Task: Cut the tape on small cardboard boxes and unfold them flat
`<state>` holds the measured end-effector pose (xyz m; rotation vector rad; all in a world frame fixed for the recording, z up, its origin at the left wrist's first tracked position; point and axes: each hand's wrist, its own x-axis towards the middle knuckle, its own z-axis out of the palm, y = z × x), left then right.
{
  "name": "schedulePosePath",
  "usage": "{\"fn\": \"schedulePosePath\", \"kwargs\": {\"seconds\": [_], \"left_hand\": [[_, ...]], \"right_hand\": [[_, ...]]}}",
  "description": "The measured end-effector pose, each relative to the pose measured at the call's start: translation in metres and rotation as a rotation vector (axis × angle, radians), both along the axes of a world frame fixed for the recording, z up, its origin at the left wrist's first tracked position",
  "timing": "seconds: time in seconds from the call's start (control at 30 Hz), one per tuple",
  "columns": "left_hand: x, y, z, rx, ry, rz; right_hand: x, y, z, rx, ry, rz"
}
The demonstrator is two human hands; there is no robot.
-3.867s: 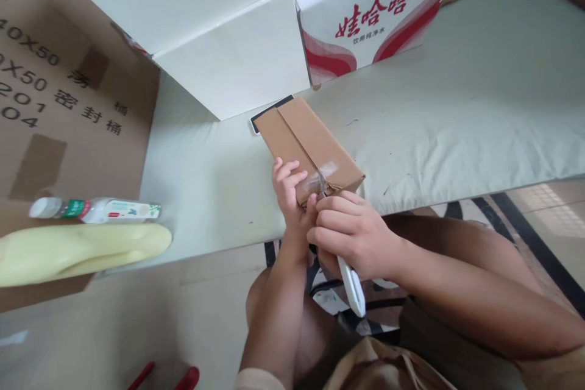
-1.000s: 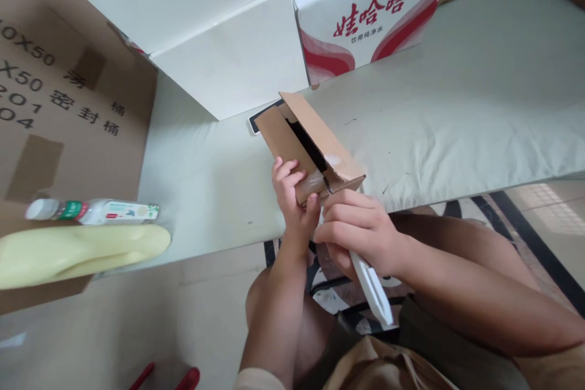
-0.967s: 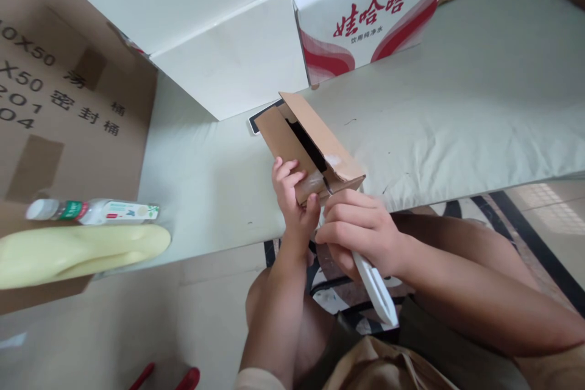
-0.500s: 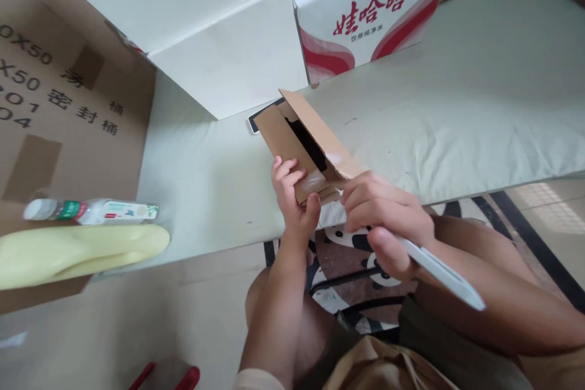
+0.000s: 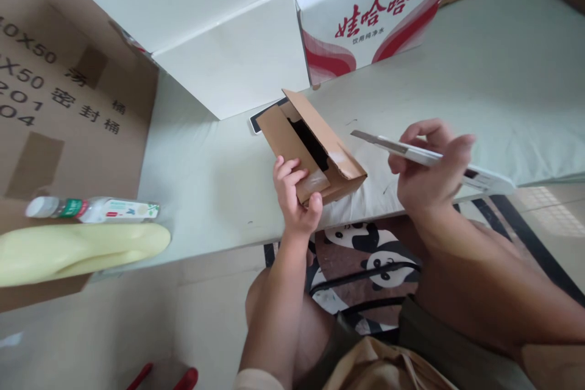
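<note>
A small brown cardboard box lies on the pale green padded surface, its top flaps parted with a dark gap between them. My left hand grips the box's near left corner, fingers closed on it. My right hand is off to the right of the box, closed round a white utility knife whose blade points left, above the surface and clear of the box. A dark flat phone-like thing shows under the box's far end.
White cartons, one with red print, stand at the back. A large brown carton is at the left, with a plastic bottle and a pale yellow object below it. A panda-print stool sits under my legs.
The knife cut the tape at the box's near end and the flaps parted. Since then my right hand has lifted the knife away to the right; my left hand has stayed on the box.
</note>
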<state>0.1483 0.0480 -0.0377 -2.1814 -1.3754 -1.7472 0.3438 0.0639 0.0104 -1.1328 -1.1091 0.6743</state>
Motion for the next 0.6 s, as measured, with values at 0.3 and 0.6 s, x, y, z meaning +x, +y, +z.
{"fn": "schedulePosePath", "kwargs": {"seconds": [0.3,0.6], "left_hand": [[0.0,0.001,0.0,0.006,0.028,0.015],[0.0,0.001,0.0,0.007,0.007,0.002]], "right_hand": [[0.008,0.009,-0.021,-0.166,-0.738,0.165],[0.013,0.016,-0.035,-0.342,-1.06,0.245]]}}
